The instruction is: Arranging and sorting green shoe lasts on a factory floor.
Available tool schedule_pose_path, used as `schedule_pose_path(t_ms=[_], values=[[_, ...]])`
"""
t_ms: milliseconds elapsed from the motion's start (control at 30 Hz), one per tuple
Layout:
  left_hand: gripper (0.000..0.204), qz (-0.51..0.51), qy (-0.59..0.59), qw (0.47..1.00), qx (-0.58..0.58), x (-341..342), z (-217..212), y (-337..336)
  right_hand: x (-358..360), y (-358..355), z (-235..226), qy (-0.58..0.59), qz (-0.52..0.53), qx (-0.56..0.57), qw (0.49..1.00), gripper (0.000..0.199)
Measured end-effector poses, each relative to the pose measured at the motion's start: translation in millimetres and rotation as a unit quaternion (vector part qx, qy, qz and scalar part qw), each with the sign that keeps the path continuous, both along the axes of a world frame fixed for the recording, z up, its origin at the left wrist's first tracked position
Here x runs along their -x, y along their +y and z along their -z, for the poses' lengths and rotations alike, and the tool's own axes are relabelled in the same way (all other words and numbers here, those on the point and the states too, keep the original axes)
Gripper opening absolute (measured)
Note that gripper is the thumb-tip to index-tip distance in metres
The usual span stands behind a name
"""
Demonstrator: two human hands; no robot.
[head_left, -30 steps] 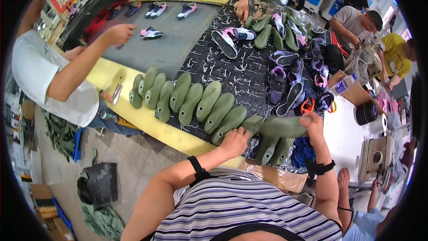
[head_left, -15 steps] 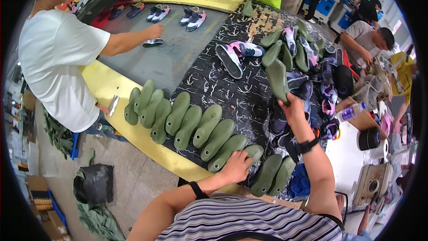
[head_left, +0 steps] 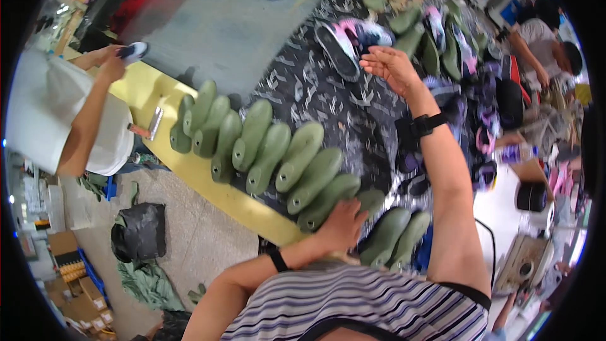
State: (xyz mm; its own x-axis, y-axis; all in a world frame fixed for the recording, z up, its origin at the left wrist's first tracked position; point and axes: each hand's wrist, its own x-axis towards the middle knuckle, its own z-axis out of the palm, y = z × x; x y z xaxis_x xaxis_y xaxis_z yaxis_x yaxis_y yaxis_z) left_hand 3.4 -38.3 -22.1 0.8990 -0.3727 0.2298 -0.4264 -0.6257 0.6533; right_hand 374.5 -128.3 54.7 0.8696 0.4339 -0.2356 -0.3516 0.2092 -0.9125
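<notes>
Holds right grip (head_left: 391, 69) empty and spread, with tilted shoe (head_left: 339, 52) just left, long axis crosswise. Rests left grip (head_left: 343, 225) on green last (head_left: 328, 201); cannot tell whether clamped.

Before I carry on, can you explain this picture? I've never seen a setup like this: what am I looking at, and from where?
There is no machine: these are a person's bare hands. The camera sits on that person's head, looking down; its wide lens bends straight edges.

The work surface has a black covering with pale marks and a yellow edge. Green foot-shaped forms stand in a row there, with shoes beyond.

The left hand lies over forms near the row's end; I can't tell whether it grips one. The right hand is open near the shoes, nothing visibly held. At far left, a co-worker's hands hold another shoe.
</notes>
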Motion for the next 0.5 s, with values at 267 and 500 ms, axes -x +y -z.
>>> schedule_pose_path(t_ms=[267,500], values=[[0.039,0.001,0.012,1.000,-0.021,-2.1,-7.7,1.8,217.4,-157.1,-37.1,-0.041,0.032,0.254,0.966,0.033],[0.045,0.001,-0.020,0.997,-0.080,20.0,-18.4,4.1,358.9,-210.7,10.9,-0.156,-0.031,0.573,0.804,0.033]])
